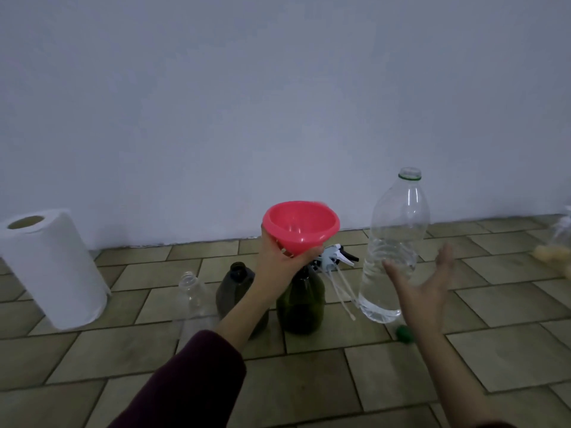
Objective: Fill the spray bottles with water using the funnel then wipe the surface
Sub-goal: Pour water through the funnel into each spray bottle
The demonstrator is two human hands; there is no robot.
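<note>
Left hand (pixel 279 262) gripped pink funnel (pixel 300 226) above green spray bottle (pixel 301 304), right hand (pixel 425 287) spread open near water bottle (pixel 394 251)

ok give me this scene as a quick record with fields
left hand: left hand grips pink funnel over green bottle
right hand: right hand open, beside water bottle, not gripping
water bottle: uncapped, partly full, upright
cap: green cap on floor
other bottles: clear bottle, dark bottle, both open
wiping: paper roll at left
</note>
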